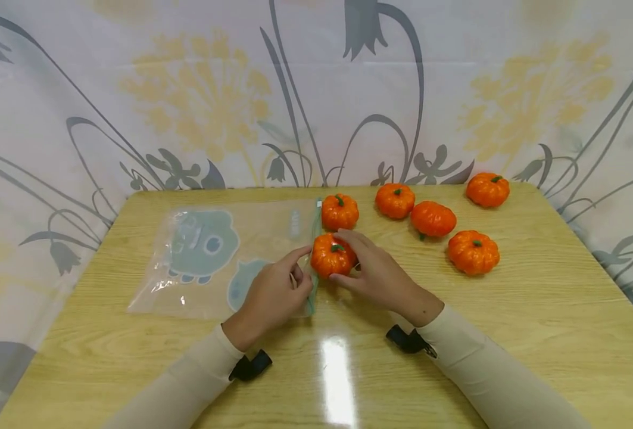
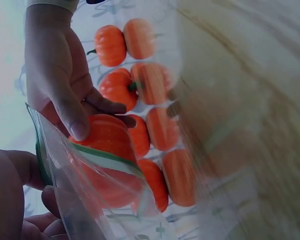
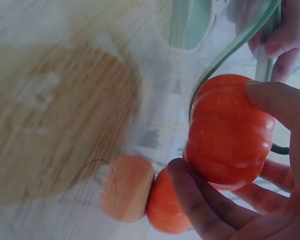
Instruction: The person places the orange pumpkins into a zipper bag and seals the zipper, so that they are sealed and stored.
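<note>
A clear zip bag (image 1: 262,229) with blue-green cartoon prints lies flat on the table, its green zip edge (image 2: 110,159) facing right. My left hand (image 1: 278,289) pinches the bag near that edge, and the mouth stands parted in the left wrist view. My right hand (image 1: 383,277) grips a small orange toy pumpkin (image 1: 329,257) with a green stem, thumb on one side and fingers on the other. The pumpkin (image 3: 230,131) is right at the bag's mouth, partly behind the clear film in the left wrist view. Another pumpkin (image 1: 340,213) sits just behind it, beside the zip edge.
Several more orange pumpkins stand on the right of the wooden table (image 1: 536,333), among them a near one (image 1: 473,253), a tipped one (image 1: 433,218) and a far one (image 1: 487,189). A floral curtain (image 1: 316,89) hangs along the table's back edge.
</note>
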The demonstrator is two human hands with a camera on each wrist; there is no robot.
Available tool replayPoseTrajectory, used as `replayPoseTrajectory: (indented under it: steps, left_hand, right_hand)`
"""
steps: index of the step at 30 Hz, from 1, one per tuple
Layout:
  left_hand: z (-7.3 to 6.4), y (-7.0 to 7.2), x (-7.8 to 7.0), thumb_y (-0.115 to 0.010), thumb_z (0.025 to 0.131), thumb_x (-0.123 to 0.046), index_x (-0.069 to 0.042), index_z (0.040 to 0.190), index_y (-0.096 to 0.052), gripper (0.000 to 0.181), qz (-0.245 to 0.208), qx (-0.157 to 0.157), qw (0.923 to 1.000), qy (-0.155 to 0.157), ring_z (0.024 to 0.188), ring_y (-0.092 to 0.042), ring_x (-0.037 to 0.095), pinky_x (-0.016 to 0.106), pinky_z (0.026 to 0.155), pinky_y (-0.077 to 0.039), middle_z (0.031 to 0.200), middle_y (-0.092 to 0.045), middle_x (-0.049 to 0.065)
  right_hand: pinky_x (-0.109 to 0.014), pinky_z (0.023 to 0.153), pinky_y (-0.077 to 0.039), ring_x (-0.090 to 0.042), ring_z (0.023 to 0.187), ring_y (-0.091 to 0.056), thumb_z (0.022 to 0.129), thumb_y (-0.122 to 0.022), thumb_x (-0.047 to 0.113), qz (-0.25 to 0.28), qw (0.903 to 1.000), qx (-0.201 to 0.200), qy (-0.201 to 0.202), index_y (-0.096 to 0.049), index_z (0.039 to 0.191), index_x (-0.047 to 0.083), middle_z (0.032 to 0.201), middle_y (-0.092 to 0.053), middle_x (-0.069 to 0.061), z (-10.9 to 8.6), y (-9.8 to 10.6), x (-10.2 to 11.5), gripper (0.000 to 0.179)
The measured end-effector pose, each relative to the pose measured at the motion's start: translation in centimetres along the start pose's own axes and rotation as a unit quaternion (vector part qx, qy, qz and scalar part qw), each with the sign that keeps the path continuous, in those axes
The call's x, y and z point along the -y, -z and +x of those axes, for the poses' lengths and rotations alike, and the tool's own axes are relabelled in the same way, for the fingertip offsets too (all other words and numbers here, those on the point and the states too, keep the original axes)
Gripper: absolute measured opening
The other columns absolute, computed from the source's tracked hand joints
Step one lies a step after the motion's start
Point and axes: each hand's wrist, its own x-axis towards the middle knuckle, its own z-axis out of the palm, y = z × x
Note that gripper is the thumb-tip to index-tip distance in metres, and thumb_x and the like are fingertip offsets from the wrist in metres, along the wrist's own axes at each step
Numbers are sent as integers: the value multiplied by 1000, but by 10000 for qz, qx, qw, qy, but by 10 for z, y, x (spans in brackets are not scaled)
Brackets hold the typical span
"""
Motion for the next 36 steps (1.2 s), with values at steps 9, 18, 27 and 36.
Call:
replayPoseTrajectory:
  steps: [9,18,27,36]
  left_hand:
    - [-1,1,-4,-59,89,-11,-10,142,-55,53,-110,-58,9999,-67,48,-43,7,21,45,-35,75,-60,-5]
    - [-3,-1,-3,-61,89,-9,-9,143,-55,54,-213,-209,9993,-213,47,-42,4,21,43,-34,75,-59,-5]
    - [-3,-2,-3,-59,90,-9,-9,143,-54,54,-337,-199,9986,-363,47,-40,3,20,43,-34,73,-58,-5]
    - [-4,-2,-4,-58,91,-8,-8,145,-52,54,-604,-86,9973,-412,47,-40,2,20,43,-35,74,-59,-4]
  right_hand:
    - [-36,82,-59,-29,112,-62,86,-80,21,128,9999,30,49,-46,148,13,140,-46,-17,1,-2,0,71]
    - [-44,93,-56,-32,123,-57,86,-80,17,304,9993,165,107,-44,149,11,142,-47,-17,1,-4,-2,72]
    - [-38,88,-58,-28,108,-65,84,-81,14,562,9981,253,7,-39,147,3,140,-53,-17,2,-6,-3,76]
    - [-39,91,-57,-27,115,-61,85,-80,15,515,9984,230,54,-41,147,3,142,-52,-15,2,-7,-3,74]
